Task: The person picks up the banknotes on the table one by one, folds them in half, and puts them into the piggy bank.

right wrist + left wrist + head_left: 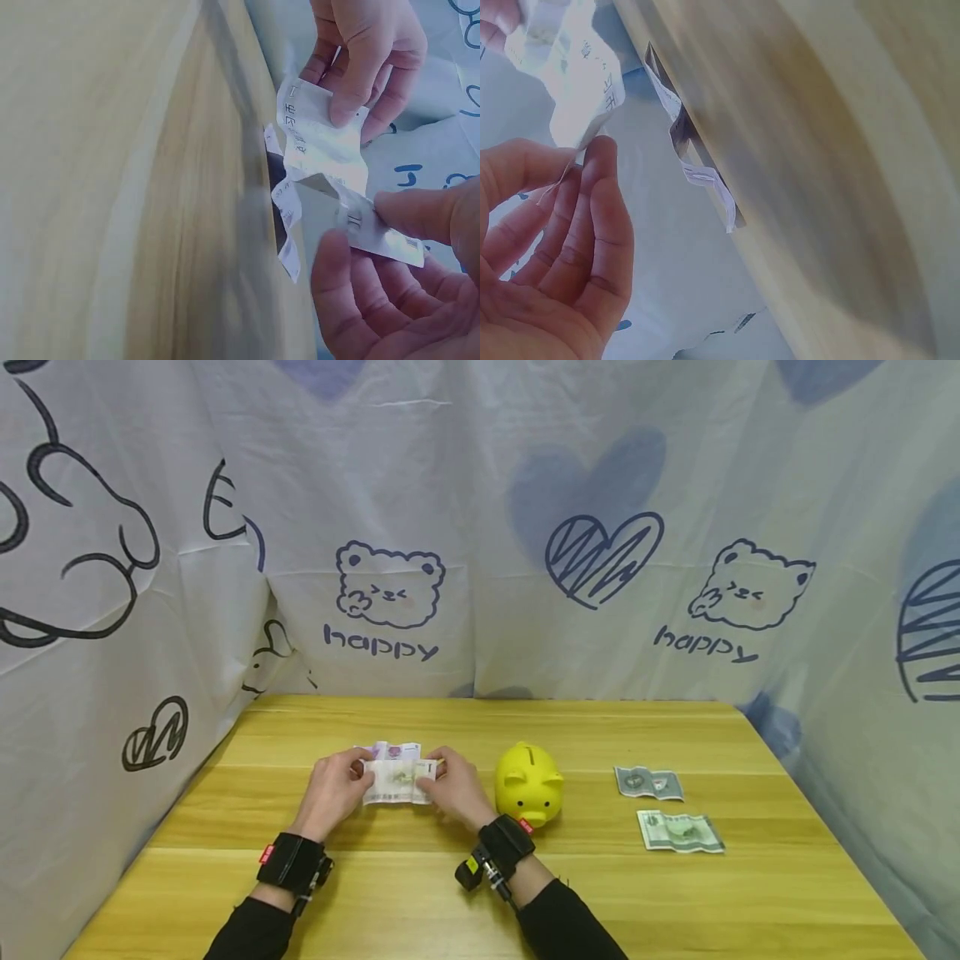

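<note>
Both hands hold one creased, pale banknote (pixel 392 782) by its two ends, raised off the table. My left hand (pixel 331 789) pinches one end between thumb and fingers; my right hand (pixel 458 790) pinches the other. In the right wrist view the banknote (pixel 322 142) bends in folds between the hands. Behind it a purplish banknote (pixel 395 750) lies on the table, partly covered in the head view; the left wrist view shows this wavy banknote (pixel 697 175) edge-on. Just right of my right hand stands a yellow piggy bank (pixel 528 785) with a slot on top.
On the right of the wooden table (pixel 600 902) lie a grey-green banknote (pixel 649 783) and, nearer, a green banknote (pixel 681 832), both creased. A white printed cloth (pixel 487 485) hangs behind the table and along its sides.
</note>
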Motion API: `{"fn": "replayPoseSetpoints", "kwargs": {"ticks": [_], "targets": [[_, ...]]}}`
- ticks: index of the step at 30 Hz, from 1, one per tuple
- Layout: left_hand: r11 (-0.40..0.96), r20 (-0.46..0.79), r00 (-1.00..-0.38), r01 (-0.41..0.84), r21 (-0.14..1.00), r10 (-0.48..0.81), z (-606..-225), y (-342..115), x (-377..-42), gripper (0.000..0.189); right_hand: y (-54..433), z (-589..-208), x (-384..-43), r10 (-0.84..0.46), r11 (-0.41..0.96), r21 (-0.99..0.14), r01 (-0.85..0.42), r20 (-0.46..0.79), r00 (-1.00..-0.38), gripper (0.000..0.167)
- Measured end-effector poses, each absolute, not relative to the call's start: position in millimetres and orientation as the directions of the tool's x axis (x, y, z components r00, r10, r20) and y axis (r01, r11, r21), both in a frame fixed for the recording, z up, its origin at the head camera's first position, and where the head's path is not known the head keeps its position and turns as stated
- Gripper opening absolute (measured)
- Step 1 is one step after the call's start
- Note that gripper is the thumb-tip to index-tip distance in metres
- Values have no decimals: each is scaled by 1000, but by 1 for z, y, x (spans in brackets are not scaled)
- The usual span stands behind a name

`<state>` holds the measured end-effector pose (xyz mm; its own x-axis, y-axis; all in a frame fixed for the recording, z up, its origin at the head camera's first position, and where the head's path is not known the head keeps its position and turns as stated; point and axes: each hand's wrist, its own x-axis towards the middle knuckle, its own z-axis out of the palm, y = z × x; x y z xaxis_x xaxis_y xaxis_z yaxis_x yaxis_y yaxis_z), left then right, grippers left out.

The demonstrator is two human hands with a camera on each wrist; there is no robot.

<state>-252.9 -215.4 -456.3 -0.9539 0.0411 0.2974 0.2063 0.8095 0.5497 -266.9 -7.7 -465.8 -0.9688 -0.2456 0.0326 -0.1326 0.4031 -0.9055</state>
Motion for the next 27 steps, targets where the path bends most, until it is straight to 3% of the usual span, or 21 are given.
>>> {"fn": "replayPoseSetpoints", "kwargs": {"ticks": [27], "targets": [[747,342,-937,273,606,65,-450,-205,-250,21,-7,-470,-260,-203,369,-896,-247,182,-962,14]]}}
